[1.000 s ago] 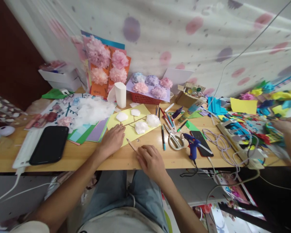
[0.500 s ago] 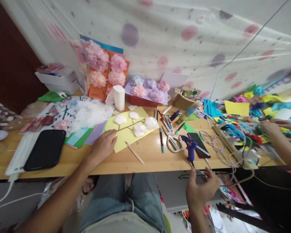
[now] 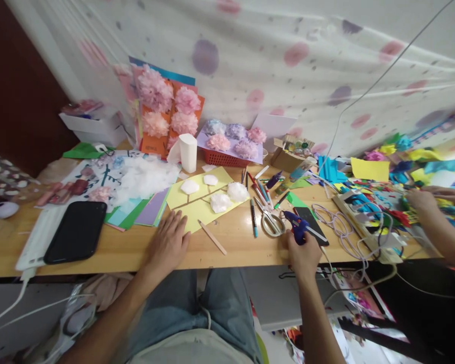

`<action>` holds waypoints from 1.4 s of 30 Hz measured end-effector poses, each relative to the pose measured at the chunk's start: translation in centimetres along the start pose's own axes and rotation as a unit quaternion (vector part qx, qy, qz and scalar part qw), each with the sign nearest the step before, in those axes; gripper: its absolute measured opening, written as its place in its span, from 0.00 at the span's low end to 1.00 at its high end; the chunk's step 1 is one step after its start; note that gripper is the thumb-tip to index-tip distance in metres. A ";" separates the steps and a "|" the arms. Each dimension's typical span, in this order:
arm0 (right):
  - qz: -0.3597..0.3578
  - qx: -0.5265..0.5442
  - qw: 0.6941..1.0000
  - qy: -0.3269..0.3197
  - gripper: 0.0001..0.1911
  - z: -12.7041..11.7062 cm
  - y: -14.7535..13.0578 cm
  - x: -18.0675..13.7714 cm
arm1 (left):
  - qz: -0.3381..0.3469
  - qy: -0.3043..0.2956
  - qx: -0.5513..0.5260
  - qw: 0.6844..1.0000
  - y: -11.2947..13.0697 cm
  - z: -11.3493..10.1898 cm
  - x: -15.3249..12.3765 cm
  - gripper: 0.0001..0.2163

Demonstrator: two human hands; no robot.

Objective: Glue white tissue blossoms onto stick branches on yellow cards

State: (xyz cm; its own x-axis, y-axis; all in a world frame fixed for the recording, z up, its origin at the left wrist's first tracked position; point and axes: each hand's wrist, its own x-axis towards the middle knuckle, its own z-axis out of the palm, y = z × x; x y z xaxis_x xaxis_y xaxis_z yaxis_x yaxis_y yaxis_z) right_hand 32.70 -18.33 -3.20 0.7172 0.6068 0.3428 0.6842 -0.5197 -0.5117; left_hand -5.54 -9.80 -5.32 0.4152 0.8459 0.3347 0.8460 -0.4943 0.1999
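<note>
My left hand [image 3: 169, 243] lies flat and open on the wooden table [image 3: 117, 250], its fingertips at the near corner of a yellow paper sheet [image 3: 197, 205] that carries white cotton puffs [image 3: 220, 201] and thin sticks. A wooden stick [image 3: 212, 237] lies loose just right of that hand. My right hand [image 3: 302, 250] is closed round the handle of a blue glue gun [image 3: 294, 225] at the table's front edge, beside a black phone [image 3: 311, 222] and scissors [image 3: 270, 221].
A black tablet [image 3: 76, 231] lies at the front left. Coloured pens [image 3: 258, 189], a white paper roll [image 3: 188, 151], a red basket [image 3: 224, 156] of tissue flowers and tangled cables [image 3: 345, 232] crowd the table. Another person's hands [image 3: 424, 199] work among coloured paper scraps at the right.
My right hand left the wooden stick, dropped below the table edge to the right, then rose and closed on the glue gun. My left hand slid slightly toward me.
</note>
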 end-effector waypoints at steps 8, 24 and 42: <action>0.033 0.030 0.999 -0.001 0.26 0.0 -0.6 1.3 | -0.010 0.008 -0.006 1.000 0.1 0.2 -0.1 0.22; -0.138 0.201 0.953 -0.178 0.17 0.0 -10.8 -7.3 | -0.019 -0.007 -0.009 1.000 0.5 -0.5 0.1 0.22; -0.184 0.170 0.948 -0.198 0.15 3.5 -13.3 -7.6 | -0.023 -0.013 -0.012 1.000 0.8 -0.9 0.2 0.22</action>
State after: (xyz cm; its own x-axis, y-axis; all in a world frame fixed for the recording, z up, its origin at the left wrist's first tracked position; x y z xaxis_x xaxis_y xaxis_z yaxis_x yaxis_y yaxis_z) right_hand 17.72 -13.90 -1.79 0.2868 0.9221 0.2598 0.7483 -0.0463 -0.6618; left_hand -5.12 -10.23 -4.30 0.3841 0.8730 0.3004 0.8567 -0.4583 0.2367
